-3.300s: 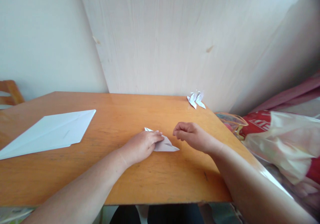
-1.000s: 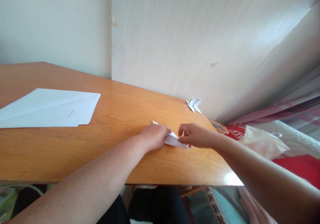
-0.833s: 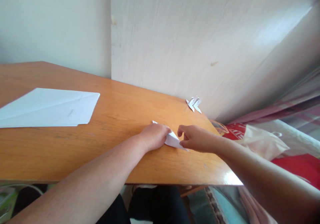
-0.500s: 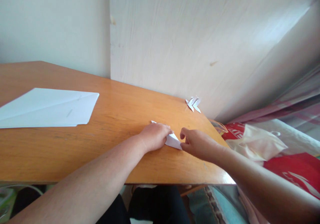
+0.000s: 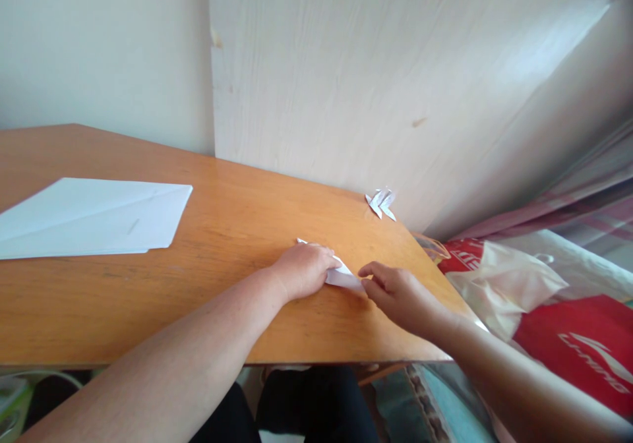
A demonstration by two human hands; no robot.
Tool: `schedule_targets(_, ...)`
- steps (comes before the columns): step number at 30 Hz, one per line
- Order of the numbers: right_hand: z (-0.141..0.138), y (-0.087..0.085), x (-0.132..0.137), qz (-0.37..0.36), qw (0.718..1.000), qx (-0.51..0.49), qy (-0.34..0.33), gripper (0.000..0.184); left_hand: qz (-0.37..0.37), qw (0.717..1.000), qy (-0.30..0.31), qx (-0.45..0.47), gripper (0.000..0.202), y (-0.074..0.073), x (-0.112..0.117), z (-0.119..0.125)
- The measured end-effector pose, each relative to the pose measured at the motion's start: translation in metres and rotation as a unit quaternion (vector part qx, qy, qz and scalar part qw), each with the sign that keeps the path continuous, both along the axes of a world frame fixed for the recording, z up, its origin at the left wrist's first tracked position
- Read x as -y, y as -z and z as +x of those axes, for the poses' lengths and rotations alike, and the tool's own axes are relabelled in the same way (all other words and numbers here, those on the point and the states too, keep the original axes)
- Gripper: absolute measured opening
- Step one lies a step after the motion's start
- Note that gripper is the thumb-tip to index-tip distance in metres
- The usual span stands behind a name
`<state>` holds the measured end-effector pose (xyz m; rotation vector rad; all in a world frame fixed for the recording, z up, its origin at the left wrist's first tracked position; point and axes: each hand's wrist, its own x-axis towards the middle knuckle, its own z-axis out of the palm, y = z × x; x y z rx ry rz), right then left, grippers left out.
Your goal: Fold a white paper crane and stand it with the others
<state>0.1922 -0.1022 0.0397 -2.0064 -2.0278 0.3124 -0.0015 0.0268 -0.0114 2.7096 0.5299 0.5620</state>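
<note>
A narrow strip of folded white paper [image 5: 345, 279] lies slantwise on the wooden table, its far left tip poking out beyond my left hand [image 5: 307, 269]. That hand rests over the paper's middle, fingers closed together and holding it down; the part beneath the palm is hidden. At the paper's right end is my right hand [image 5: 395, 293], its thumb and fingertips at the corner. The index finger is bent above the thumb, and the near edge of the paper looks slightly raised there.
A stack of white paper sheets [image 5: 99, 215] lies on the left of the wooden table [image 5: 237, 206]. Several small folded paper pieces [image 5: 380, 202] sit at the back right by the wall. Red and white bags [image 5: 573, 344] are beyond the table's right edge.
My right hand has shifted slightly right, its index finger uncurling a little. The paper's right end has lifted and turned slightly with it. My left hand stays in place.
</note>
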Motion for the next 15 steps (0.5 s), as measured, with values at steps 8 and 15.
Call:
schedule_targets(8,0.028,0.021,-0.026,0.002,0.985,-0.171,0.031,0.024,-0.019,0.999,-0.031,-0.008,0.044,0.002,0.001,0.000)
schedule_targets(15,0.013,0.022,-0.067,0.084,0.977,-0.195,-0.024,0.021,-0.124,0.990,-0.034,0.048,0.072,0.003,0.002,-0.001)
